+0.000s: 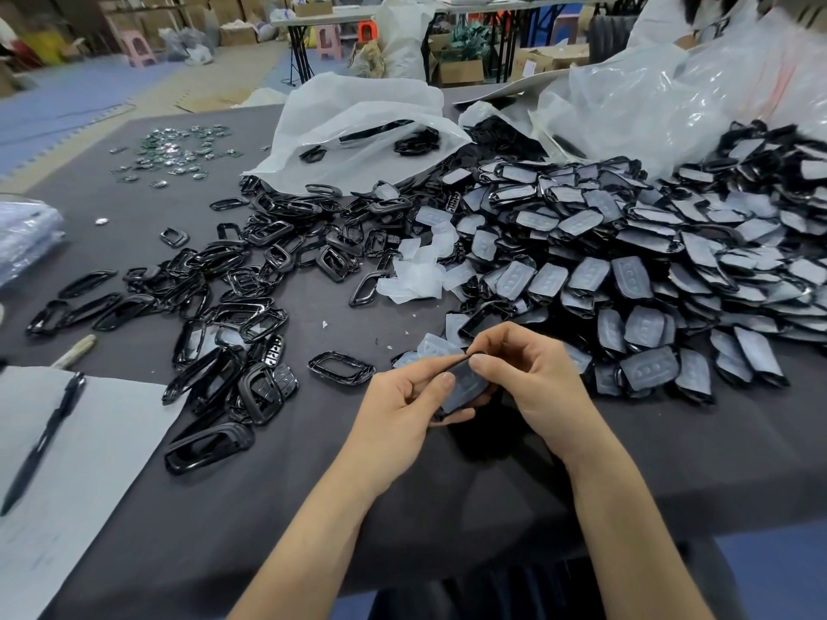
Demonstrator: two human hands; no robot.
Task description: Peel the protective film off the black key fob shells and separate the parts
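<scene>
Both hands, left (405, 396) and right (532, 378), pinch small black film-covered key fob shell (465, 384) just above dark grey table (447, 485). Shell light, stiff, glossy-slick; thin film limp. Best purchase judged at film's top corner.

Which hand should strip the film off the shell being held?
Right, likely. The right hand pinches the top edge of the film-covered shell, where a peel would start. The left hand grips the shell's body from below, thumb on its face, so it is better placed to steady it.
</scene>
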